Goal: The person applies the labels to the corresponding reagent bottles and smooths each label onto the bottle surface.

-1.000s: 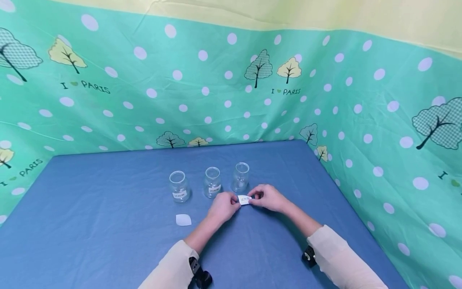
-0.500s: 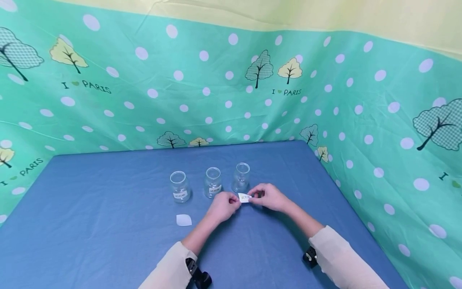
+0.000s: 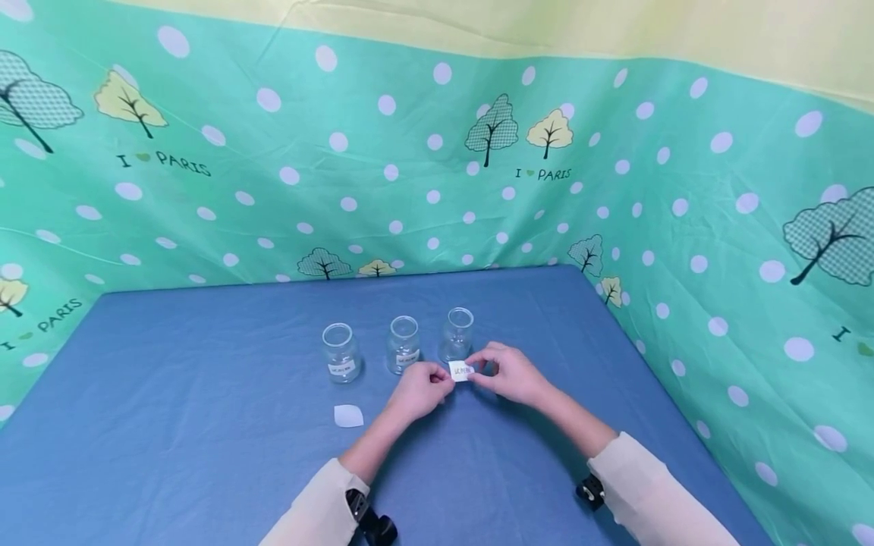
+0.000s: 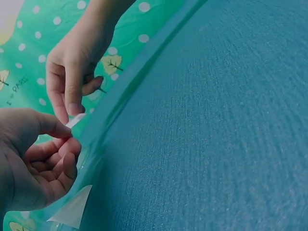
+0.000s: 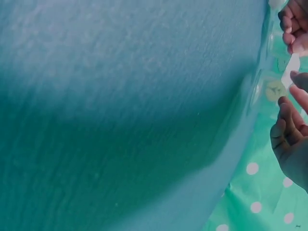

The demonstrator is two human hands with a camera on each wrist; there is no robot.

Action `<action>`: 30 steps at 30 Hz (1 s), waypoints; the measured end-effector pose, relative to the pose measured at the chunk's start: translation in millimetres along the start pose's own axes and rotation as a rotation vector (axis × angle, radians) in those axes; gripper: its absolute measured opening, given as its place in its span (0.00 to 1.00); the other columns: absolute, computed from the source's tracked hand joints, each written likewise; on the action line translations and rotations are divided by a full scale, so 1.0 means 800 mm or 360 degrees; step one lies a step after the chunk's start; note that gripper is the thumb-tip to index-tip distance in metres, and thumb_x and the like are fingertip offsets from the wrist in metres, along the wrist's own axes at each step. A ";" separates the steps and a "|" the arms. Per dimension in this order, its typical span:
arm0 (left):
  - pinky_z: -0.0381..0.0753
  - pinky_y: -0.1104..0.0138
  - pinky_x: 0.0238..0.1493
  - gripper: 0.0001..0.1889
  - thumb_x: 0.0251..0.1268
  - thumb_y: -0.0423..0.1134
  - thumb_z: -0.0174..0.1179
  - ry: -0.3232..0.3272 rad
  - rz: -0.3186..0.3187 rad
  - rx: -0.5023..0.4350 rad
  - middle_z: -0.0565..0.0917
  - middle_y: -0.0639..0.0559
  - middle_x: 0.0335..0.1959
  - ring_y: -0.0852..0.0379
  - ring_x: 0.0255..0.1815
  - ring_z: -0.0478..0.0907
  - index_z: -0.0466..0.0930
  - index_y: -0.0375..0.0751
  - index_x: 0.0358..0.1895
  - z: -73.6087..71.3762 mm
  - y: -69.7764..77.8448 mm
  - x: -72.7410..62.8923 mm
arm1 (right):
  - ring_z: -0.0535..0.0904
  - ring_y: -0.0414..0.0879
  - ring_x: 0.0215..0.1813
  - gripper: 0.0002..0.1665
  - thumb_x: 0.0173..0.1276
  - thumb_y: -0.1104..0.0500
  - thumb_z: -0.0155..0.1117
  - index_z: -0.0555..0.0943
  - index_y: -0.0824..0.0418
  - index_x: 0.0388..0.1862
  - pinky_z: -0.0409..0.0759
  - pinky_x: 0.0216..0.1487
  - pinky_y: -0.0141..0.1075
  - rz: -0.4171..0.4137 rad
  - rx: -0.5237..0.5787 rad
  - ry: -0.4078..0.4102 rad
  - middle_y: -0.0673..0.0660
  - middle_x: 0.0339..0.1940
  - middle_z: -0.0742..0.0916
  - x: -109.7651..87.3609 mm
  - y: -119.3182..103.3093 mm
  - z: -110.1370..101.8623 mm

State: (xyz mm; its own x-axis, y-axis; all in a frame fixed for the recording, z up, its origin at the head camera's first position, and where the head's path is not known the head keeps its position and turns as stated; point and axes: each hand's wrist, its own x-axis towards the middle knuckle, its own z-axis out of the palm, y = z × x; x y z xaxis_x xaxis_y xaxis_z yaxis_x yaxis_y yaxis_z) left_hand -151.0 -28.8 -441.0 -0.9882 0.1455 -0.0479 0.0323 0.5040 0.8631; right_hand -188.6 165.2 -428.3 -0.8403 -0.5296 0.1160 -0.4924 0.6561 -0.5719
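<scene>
A small white paper label with dark characters is held between both hands, just in front of the rightmost glass jar. My left hand pinches its left edge between thumb and forefinger. At its right side, my right hand holds it with thumb and forefinger, the tips set a little apart. In the left wrist view the label appears nearly edge-on between the hands. The middle jar and left jar each carry a white label low on the front; none shows on the right jar.
A blank white paper piece with a curled corner lies on the blue cloth, left of my left forearm. The jars stand upright in a row. A green dotted curtain rises behind the table and along its right side.
The label has risen slightly and turned, so its face shows flatter. The right hand's fingertips have shifted along its right edge and spread a little. Jars and loose paper stay put.
</scene>
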 end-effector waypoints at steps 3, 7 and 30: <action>0.74 0.71 0.24 0.06 0.57 0.36 0.59 -0.0006 0.0009 -0.0006 0.82 0.51 0.18 0.65 0.17 0.75 0.82 0.38 0.31 -0.001 0.000 -0.001 | 0.71 0.36 0.26 0.09 0.59 0.55 0.68 0.85 0.52 0.40 0.73 0.28 0.27 -0.0043 -0.0027 0.0028 0.50 0.31 0.80 -0.001 -0.006 0.001; 0.74 0.71 0.25 0.07 0.58 0.37 0.59 -0.0028 0.0043 -0.0036 0.83 0.48 0.19 0.65 0.18 0.75 0.82 0.37 0.31 -0.002 -0.001 -0.001 | 0.71 0.36 0.28 0.08 0.60 0.54 0.68 0.85 0.51 0.38 0.74 0.29 0.27 -0.0109 0.0009 0.0017 0.48 0.29 0.80 0.000 -0.011 0.002; 0.76 0.71 0.25 0.07 0.64 0.36 0.58 -0.0108 0.0113 -0.0262 0.83 0.40 0.25 0.62 0.22 0.76 0.82 0.35 0.37 -0.006 -0.005 -0.004 | 0.71 0.33 0.26 0.08 0.63 0.57 0.65 0.86 0.53 0.41 0.74 0.29 0.28 -0.0174 0.0165 -0.0044 0.47 0.31 0.82 -0.002 -0.017 0.003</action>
State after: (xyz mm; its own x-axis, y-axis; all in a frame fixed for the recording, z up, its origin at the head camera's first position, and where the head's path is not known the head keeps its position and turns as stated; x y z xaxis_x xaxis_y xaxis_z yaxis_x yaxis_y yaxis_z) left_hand -148.6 -35.2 -442.3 -0.9718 0.2356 -0.0132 0.0710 0.3451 0.9359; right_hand -180.3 155.5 -422.5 -0.7757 -0.6103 0.1605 -0.5532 0.5353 -0.6383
